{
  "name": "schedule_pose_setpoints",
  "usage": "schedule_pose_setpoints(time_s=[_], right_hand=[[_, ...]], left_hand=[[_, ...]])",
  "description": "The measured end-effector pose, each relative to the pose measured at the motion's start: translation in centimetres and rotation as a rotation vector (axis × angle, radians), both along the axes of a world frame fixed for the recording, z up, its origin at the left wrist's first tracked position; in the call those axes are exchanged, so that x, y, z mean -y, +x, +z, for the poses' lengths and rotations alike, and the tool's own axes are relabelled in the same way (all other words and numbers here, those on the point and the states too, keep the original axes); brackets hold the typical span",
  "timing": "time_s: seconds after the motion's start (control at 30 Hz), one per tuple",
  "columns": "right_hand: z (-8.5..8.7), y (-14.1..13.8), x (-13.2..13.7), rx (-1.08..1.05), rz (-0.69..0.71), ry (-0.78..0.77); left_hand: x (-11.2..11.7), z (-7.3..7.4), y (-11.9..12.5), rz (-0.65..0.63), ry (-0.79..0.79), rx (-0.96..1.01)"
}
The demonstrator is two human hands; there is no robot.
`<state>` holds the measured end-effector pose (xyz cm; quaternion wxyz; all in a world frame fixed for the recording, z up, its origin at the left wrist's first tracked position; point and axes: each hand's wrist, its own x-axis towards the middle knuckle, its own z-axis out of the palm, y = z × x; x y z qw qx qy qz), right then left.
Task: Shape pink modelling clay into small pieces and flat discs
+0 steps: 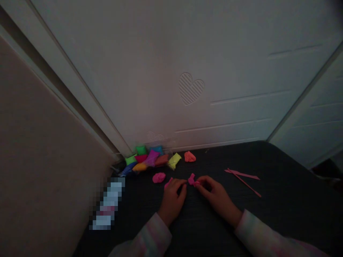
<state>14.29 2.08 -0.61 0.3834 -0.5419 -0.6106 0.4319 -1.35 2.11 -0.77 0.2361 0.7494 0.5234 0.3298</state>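
Observation:
On the dark table, my right hand [214, 196] pinches the edge of a small, irregular piece of pink modelling clay [191, 179] between thumb and fingertips. My left hand [173, 196] is just to the left, its fingers curled and the tips close to that small piece. More pink clay [168, 184] shows at the outer side of the left hand, partly covered by its fingers. A separate pink clay lump [159, 177] lies farther left, apart from both hands.
Behind the hands lie an orange clay lump [190, 156], a yellow packet [175, 161] and a clear bag with several coloured clay packets [152, 158]. Two thin pink modelling tools [245, 175] cross at right. A blurred pale item [109, 203] sits left. A white panel [227, 107] borders the table.

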Motion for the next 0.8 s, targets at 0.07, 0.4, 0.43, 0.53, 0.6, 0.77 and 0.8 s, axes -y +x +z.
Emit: schedule_pose_setpoints(time_s=[0.07,0.4,0.43,0.53,0.6,0.77,0.8], right_hand=[[-0.1,0.0,0.0,0.012,0.008,0.03],[0.4,-0.6,1.7,0.375,0.226,0.276],[0.4,-0.7,1.9,0.425,0.246,0.301],[0.4,-0.8,2.2,0.478,0.278,0.314],[0.6,-0.8,2.2,0.472,0.284,0.292],[0.9,-0.7,2.2,0.489,0.294,0.26],[0.9,-0.8,2.2,0.504,0.294,0.263]], left_hand=[[0.0,0.1,0.0,-0.003,0.01,0.006],[1.7,0.7,-0.3,-0.052,0.08,0.035],[1.8,0.6,-0.4,-0.046,0.088,0.035],[1.8,0.3,-0.6,-0.017,0.098,0.033],[1.6,0.2,-0.6,-0.004,0.09,0.029],[1.6,0.4,-0.6,0.006,0.065,0.018],[1.6,0.4,-0.6,0.007,0.062,0.018]])
